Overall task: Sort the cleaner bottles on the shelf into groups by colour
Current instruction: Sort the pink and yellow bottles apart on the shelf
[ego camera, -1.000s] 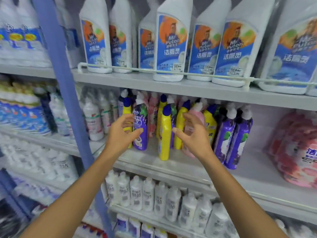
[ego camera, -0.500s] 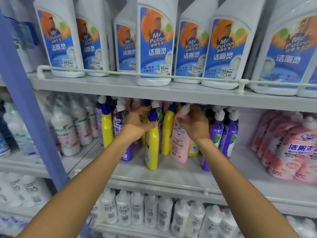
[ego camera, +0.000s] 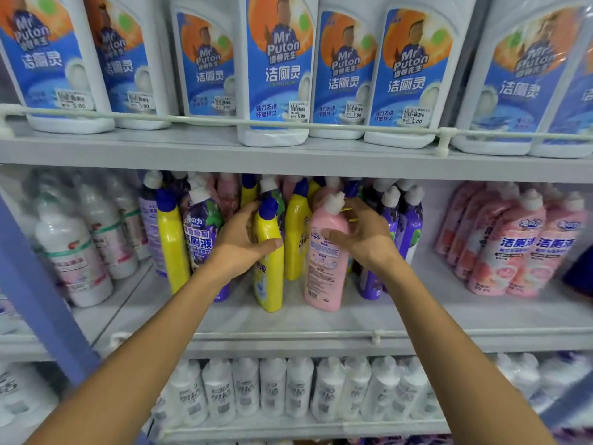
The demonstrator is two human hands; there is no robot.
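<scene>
On the middle shelf [ego camera: 321, 326], the left hand [ego camera: 239, 244] grips a blue-capped yellow cleaner bottle [ego camera: 268, 271] while the right hand [ego camera: 364, 239] curls its fingers around the neighbouring white-capped pink cleaner bottle [ego camera: 324, 271], both standing upright.

Both bare forearms reached forward and upward, converging; the left hand [ego camera: 239, 244] curled round a yellow bottle [ego camera: 268, 284], thumb across its front, fingers behind its neck; the right hand [ego camera: 365, 240] gripped a pink bottle [ego camera: 322, 277], thumb in front, fingers wrapped behind.
</scene>
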